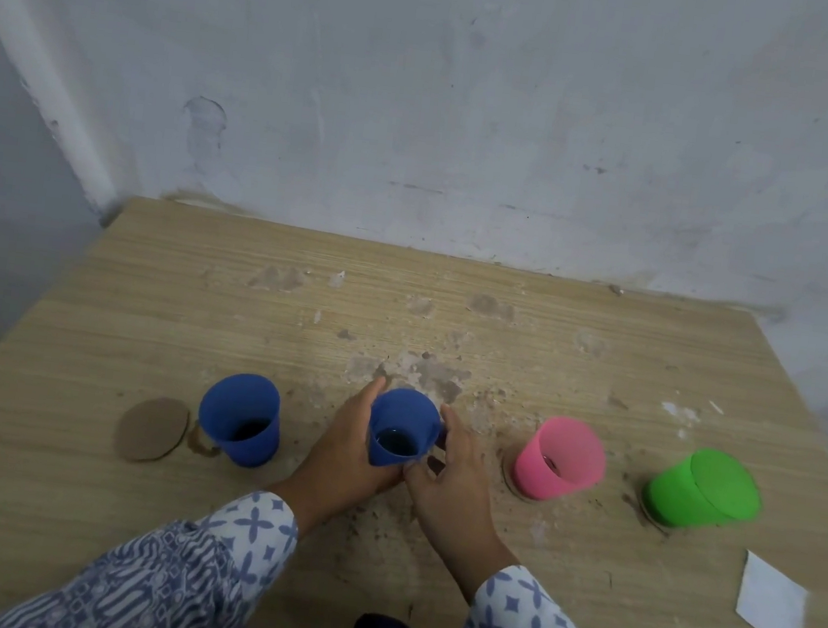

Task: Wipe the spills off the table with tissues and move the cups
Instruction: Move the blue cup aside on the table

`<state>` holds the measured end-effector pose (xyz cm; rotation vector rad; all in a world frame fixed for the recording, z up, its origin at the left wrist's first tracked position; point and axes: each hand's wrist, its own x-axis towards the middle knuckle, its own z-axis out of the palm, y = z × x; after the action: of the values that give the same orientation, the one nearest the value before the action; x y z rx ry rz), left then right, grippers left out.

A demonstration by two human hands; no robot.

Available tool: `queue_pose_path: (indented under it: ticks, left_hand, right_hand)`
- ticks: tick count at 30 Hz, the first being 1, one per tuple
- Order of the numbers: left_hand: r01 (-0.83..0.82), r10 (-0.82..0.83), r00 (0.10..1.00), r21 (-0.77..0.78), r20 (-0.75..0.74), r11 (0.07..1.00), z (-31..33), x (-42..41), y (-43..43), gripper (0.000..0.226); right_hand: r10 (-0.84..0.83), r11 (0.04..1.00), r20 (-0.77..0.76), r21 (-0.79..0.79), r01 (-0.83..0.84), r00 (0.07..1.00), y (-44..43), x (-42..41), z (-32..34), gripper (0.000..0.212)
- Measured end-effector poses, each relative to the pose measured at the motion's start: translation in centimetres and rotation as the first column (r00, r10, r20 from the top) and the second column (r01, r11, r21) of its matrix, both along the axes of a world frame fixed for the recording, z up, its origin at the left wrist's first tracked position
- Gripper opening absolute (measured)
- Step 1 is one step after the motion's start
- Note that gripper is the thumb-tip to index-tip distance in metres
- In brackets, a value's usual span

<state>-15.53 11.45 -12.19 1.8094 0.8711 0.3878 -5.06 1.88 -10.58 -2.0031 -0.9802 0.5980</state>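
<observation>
Now holding the middle blue cup (401, 431), near the front of the tabletop (144, 309), with left hand (350, 448) and right hand (455, 473) curled round its sides. Probably gripping from both sides to keep the drink inside from tipping. Not yet touching the tissue (771, 602) far right.

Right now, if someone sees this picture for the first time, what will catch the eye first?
First, the left hand and right hand holding the middle blue cup at the front centre of the table. Then the bright row: a second blue cup on its left, a pink cup and a green cup on its right. Grey stains mark the wood just behind the held cup.
</observation>
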Motion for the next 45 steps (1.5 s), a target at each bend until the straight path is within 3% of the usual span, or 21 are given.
queue_pose_path:
  ticks: [8, 14, 24, 29, 33, 38, 45]
  left_hand:
    - [-0.024, 0.021, 0.999, 0.093, 0.038, 0.995, 1.1, -1.2, -0.7, 0.099]
    - [-0.095, 0.078, 0.991, 0.168, 0.105, 0.981, 3.1, -1.5, -1.7, 0.083]
    - [-0.322, 0.260, 0.938, 0.306, 0.229, 0.896, 6.4, -4.0, -2.9, 0.072]
    - [-0.454, 0.401, 0.890, 0.327, 0.218, 0.829, 5.8, -7.7, -3.0, 0.078]
    - [-0.518, 0.484, 0.856, 0.295, 0.185, 0.803, 4.6, -10.6, -1.6, 0.083]
    - [-0.444, 0.431, 0.896, 0.165, 0.109, 0.881, 3.1, -13.9, 1.9, 0.097]
    - [-0.157, 0.161, 0.985, 0.080, -0.054, 0.984, 0.9, -16.4, 6.9, 0.109]
  right_hand:
    - [0.032, 0.999, 0.100, -0.006, -0.031, 0.994, -0.6, -0.2, 1.7, 0.063]
    - [0.066, 0.992, 0.170, 0.093, -0.082, 0.983, -0.6, -0.4, 4.4, 0.055]
    - [0.322, 0.913, 0.232, 0.181, -0.366, 0.918, 1.6, -2.3, 7.7, 0.041]
    - [0.463, 0.857, 0.158, 0.173, -0.486, 0.872, 3.1, -4.9, 7.4, 0.042]
    - [0.485, 0.865, 0.096, 0.095, -0.493, 0.869, 4.2, -7.2, 5.9, 0.047]
    - [0.442, 0.897, 0.029, -0.033, -0.441, 0.896, 6.1, -9.7, 4.2, 0.060]
    - [0.153, 0.979, -0.110, -0.120, -0.166, 0.982, 8.3, -12.5, 2.4, 0.071]
